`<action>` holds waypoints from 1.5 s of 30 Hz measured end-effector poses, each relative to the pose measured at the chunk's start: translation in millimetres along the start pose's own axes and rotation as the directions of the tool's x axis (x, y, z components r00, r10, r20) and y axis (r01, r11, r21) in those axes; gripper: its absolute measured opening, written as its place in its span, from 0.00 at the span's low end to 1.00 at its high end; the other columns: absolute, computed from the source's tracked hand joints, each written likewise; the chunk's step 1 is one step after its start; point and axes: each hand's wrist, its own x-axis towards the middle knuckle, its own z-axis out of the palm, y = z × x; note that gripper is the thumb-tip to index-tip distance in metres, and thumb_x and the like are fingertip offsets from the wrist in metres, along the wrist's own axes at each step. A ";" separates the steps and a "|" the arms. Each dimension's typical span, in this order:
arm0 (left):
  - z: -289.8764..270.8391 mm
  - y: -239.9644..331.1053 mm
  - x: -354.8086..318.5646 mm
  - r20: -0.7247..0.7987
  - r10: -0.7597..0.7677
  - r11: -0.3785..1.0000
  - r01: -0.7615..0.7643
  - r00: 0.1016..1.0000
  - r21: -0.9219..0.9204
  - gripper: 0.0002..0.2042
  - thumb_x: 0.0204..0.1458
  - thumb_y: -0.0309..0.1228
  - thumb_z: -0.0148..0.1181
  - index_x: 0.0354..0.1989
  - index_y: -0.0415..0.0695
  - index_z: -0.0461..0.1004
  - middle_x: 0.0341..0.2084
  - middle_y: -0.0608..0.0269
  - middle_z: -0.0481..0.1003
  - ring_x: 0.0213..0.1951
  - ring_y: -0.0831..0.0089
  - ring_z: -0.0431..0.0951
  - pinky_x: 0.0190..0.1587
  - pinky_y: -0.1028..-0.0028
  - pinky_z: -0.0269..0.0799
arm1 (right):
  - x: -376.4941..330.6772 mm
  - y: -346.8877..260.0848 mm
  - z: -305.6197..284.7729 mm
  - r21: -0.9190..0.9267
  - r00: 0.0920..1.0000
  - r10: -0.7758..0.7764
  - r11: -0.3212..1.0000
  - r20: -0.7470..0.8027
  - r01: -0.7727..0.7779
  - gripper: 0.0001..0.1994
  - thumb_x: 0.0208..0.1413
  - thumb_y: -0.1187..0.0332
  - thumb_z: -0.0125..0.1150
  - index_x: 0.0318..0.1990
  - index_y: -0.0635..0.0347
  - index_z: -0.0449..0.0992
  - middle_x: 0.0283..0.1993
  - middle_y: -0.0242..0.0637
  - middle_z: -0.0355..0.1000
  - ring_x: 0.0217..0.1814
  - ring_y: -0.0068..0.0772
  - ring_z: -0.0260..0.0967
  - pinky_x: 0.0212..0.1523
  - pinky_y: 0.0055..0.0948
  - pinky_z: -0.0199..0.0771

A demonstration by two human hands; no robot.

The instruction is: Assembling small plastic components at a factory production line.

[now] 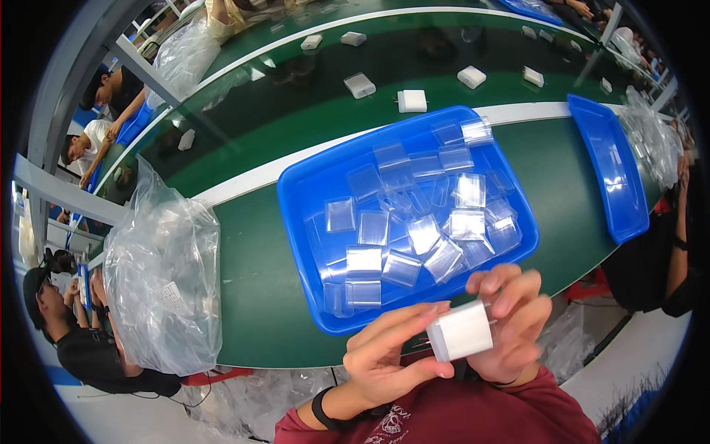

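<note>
My left hand (392,354) pinches the white block (466,331) by one end, likely freeing the other for my right hand (518,325), whose hold I can't tell. Just beyond, a blue tray (298,240) corrals clear sleeves (424,234).

Beside the long green conveyor belt (281,103), I see a green worktable (251,285) nearest me, grey metal beams (66,190) left of the belt, and pale floor (126,414) below it.
</note>
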 end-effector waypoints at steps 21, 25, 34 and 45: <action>-77.8 43.3 71.9 -0.198 -0.218 0.964 0.242 0.956 0.106 0.21 0.40 0.25 0.72 0.44 0.30 0.75 0.37 0.51 0.78 0.39 0.69 0.78 0.44 0.72 0.74 | 100.9 -35.6 14.3 -0.745 0.821 0.154 0.537 0.549 0.397 0.13 0.37 0.69 0.73 0.34 0.60 0.80 0.43 0.46 0.75 0.44 0.44 0.76 0.40 0.33 0.78; -166.6 22.4 139.9 -0.394 -0.310 0.822 0.452 0.865 0.347 0.21 0.47 0.37 0.67 0.43 0.32 0.75 0.31 0.61 0.75 0.28 0.79 0.73 0.32 0.81 0.69 | 198.4 11.9 -20.8 -0.862 0.883 0.162 0.350 0.441 0.366 0.06 0.48 0.71 0.61 0.32 0.64 0.76 0.32 0.41 0.76 0.33 0.36 0.74 0.33 0.32 0.71; -174.2 -52.4 212.0 -0.274 0.135 0.467 0.182 0.952 0.865 0.19 0.45 0.41 0.67 0.40 0.38 0.79 0.33 0.56 0.77 0.32 0.71 0.75 0.33 0.74 0.70 | 283.9 139.2 -84.1 -0.881 0.676 0.647 -0.013 0.353 0.473 0.33 0.44 0.72 0.62 0.62 0.57 0.62 0.51 0.49 0.69 0.53 0.51 0.67 0.54 0.42 0.68; -118.7 5.8 125.3 -0.050 -0.342 0.642 0.272 0.938 0.717 0.11 0.43 0.24 0.68 0.35 0.36 0.77 0.34 0.55 0.78 0.39 0.65 0.78 0.44 0.72 0.74 | 257.5 45.5 -43.4 -0.915 0.807 0.448 0.305 0.383 0.265 0.14 0.37 0.76 0.67 0.34 0.60 0.71 0.38 0.40 0.73 0.39 0.36 0.74 0.42 0.30 0.74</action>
